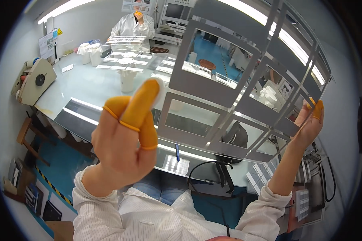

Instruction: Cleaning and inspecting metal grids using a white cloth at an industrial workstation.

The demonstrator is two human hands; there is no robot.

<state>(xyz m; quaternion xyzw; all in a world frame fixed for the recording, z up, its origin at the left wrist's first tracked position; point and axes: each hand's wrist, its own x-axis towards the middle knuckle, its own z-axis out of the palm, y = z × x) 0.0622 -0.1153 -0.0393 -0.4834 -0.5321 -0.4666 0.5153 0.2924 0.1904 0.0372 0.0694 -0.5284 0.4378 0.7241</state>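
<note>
One large grey metal stencil frame (245,76) with rectangular windows was held up above the glass-topped table (84,86). Right hand (309,124) gripped its lower right edge, fingers closed; left hand (126,136) pinched a small white wipe (160,90) against it.

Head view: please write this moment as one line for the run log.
left hand: raised, orange finger cots, white wipe at fingertip | right hand: holds grey metal frame sheet by its edge | sheet: lifted above glass table

One grey metal frame sheet (229,88) held up near; three orange finger cots (136,116) on left fingers; two white containers (90,52) far left.
</note>
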